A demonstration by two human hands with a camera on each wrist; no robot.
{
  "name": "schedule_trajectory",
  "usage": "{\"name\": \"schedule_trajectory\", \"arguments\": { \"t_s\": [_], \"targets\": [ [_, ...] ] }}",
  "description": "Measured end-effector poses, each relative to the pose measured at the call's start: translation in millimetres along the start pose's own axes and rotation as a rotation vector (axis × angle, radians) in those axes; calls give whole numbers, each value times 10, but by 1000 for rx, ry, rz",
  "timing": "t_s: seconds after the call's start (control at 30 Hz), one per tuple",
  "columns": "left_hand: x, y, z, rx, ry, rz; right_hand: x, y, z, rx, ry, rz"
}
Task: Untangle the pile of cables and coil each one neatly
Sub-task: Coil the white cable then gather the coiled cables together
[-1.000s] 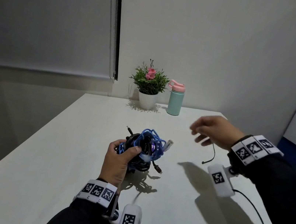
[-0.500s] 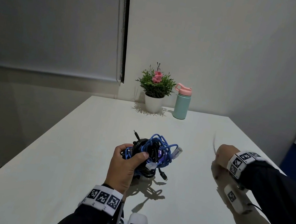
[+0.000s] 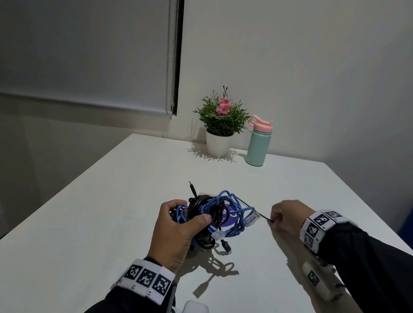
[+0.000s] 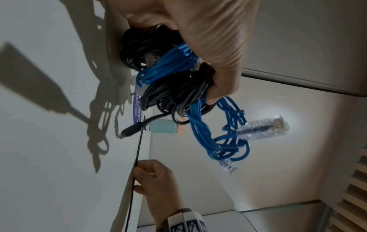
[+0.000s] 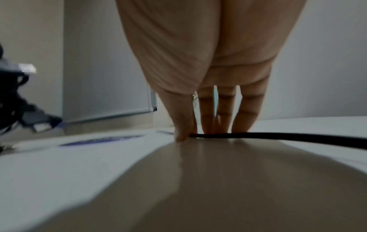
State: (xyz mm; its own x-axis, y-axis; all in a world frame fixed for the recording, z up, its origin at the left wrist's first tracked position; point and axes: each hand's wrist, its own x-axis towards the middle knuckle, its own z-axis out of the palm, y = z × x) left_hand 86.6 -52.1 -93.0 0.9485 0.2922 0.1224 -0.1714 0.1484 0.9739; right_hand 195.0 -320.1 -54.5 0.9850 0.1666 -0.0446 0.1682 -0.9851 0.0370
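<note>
Gripping the tangled bundle of cables [image 3: 213, 218] above the table [image 3: 82, 217], the left hand [image 3: 176, 235] has its fingers and thumb curled tight around blue and black loops. Low over the table's right side, the right hand [image 3: 286, 217] pinches 1 thin black cable [image 3: 262, 216] between thumb and fingertips, the strand running taut from the bundle to that hand. Against the far wall stand a white pot [image 3: 217, 144] holding a green plant [image 3: 221, 115] with pink flowers, and just beside it a teal bottle [image 3: 258, 144], its pink lid on. Clear plugs [image 4: 262, 129] hang from the blue cable's [image 4: 200, 133] ends below the left hand. A small black connector [image 4: 129, 131] dangles nearer the table.
</note>
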Motion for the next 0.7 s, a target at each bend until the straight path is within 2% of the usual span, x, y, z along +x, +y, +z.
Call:
{"name": "schedule_trajectory", "arguments": {
  "t_s": [0.07, 0.17, 0.27, 0.47, 0.6, 0.7],
  "targets": [
    [3, -1, -4, 11, 4, 6, -15, -70, -28, -29, -21, -23],
    [13, 5, -14, 23, 16, 18, -76, -117, -95, 42, 41, -15],
    [24, 14, -28, 45, 33, 34, -179, -57, -247, 295, 178, -42],
    [87, 53, -72, 177, 109, 68, -614, -48, -652, 510, 433, -256],
    [175, 68, -108, 267, 182, 69, -988, -209, -771, 656, 453, -357],
    [238, 88, -53, 313, 204, 50, -1114, -355, -778, 529, 447, -427]
  ]
}}
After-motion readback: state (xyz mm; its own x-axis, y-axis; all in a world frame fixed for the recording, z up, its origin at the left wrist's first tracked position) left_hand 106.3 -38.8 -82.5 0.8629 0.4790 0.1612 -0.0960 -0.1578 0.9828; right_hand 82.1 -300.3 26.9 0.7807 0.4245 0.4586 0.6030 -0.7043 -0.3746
